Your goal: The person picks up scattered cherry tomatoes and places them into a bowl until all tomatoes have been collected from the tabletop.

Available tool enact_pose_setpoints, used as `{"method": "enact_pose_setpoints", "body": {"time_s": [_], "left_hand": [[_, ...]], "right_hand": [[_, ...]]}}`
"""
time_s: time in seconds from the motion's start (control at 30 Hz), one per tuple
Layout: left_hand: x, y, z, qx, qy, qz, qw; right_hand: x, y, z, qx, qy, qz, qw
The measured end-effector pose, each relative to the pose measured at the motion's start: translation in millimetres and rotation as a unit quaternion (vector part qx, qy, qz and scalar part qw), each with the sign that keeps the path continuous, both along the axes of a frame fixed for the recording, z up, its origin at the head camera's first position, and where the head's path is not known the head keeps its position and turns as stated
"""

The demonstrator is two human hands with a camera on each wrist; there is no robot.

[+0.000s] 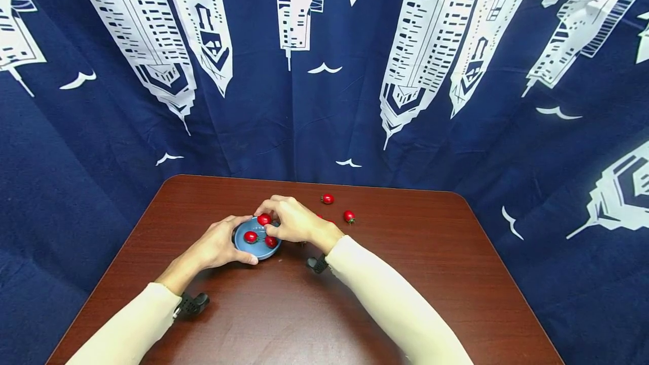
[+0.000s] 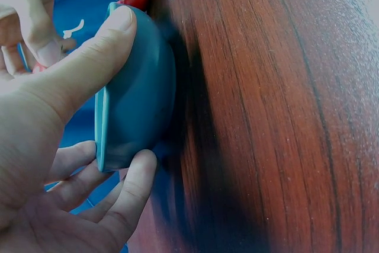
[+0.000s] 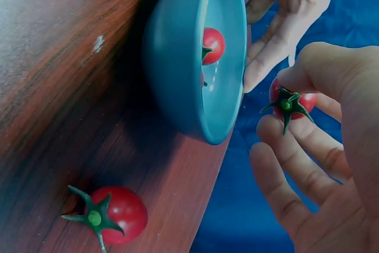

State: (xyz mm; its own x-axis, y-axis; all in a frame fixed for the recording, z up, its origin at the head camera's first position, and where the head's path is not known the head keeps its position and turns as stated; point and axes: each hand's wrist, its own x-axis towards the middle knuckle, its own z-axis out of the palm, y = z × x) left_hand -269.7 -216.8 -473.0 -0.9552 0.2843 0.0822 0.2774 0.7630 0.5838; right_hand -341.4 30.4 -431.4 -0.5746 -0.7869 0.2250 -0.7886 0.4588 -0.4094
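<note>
A blue bowl (image 1: 259, 252) is at the left of the table's middle, with two red cherry tomatoes (image 1: 250, 236) inside it. My left hand (image 1: 219, 244) holds the bowl from the left, thumb on its near side and fingers around the far side. Over the bowl's far right rim, my right hand (image 1: 290, 219) pinches another cherry tomato (image 3: 288, 103) between thumb and fingers. Its green calyx faces the camera in the right wrist view. In the left wrist view, the thumb and fingertips press against the bowl's outer wall (image 2: 142, 81).
Loose cherry tomatoes lie on the brown table (image 1: 405, 275), one at the back (image 1: 327, 199) and one farther right (image 1: 349, 217). Others are partly hidden behind the right wrist. A dark blue curtain (image 1: 263, 128) with white buildings hangs behind the table.
</note>
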Motion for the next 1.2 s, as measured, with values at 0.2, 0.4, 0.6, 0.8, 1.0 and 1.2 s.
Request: {"method": "enact_pose_setpoints", "body": {"time_s": [0.2,0.4,0.6,0.8,1.0,1.2], "left_hand": [[0.2,-0.6,0.6,0.0,-0.006,0.001,1.0],[0.6,-0.2,1.1,-0.001,-0.002,0.001,1.0],[1.2,-0.2,1.2,0.003,-0.001,-0.001,1.0],[1.6,-0.5,1.0,0.001,-0.005,0.001,1.0],[1.0,-0.6,-0.5,-0.004,-0.003,0.001,1.0],[0.3,-0.6,-1.2,-0.007,0.003,0.0,1.0]], "right_hand": [[-0.9,-5.3,1.5,0.019,-0.002,-0.019,1.0],[-1.1,-6.6,-0.5,0.031,-0.002,-0.034,0.999],[-1.7,-6.8,-3.0,0.033,0.003,-0.038,0.999],[-1.8,-6.4,-3.8,0.03,0.001,-0.04,0.999],[-1.5,-2.2,-10.2,0.016,-0.001,-0.04,0.999],[0.6,2.3,-11.2,0.011,0.011,-0.049,0.999]]}}
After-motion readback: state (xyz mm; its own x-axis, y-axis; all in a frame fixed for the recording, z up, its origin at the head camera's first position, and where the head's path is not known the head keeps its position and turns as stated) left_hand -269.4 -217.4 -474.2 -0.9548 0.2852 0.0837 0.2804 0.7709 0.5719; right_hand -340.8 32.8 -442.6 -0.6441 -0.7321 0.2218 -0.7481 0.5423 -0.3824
